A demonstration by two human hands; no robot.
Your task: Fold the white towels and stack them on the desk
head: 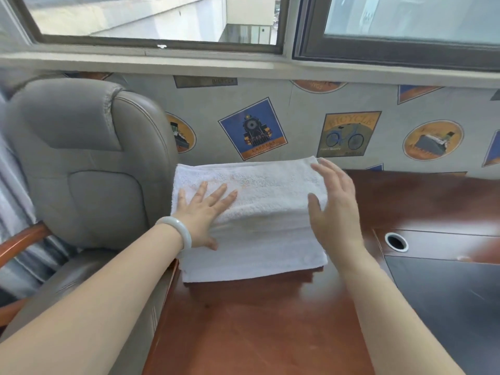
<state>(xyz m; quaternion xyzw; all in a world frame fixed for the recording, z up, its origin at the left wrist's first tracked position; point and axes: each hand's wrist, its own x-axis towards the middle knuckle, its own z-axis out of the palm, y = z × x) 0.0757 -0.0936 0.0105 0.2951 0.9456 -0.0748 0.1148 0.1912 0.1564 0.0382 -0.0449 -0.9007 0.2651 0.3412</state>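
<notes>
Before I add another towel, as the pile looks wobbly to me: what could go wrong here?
1. The stack sits at the left edge of the desk beside the chair; a push from the right hand could slide it off.
2. The left hand rests only on its left side, so upper layers may shift.

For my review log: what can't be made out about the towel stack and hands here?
- Head view, stack of folded white terry towels: the count, layers blend together.
- Head view, right hand: motion-blurred, contact with the stack unclear.
- Head view, reddish-brown wooden desk: near edge cut off by the frame.
</notes>
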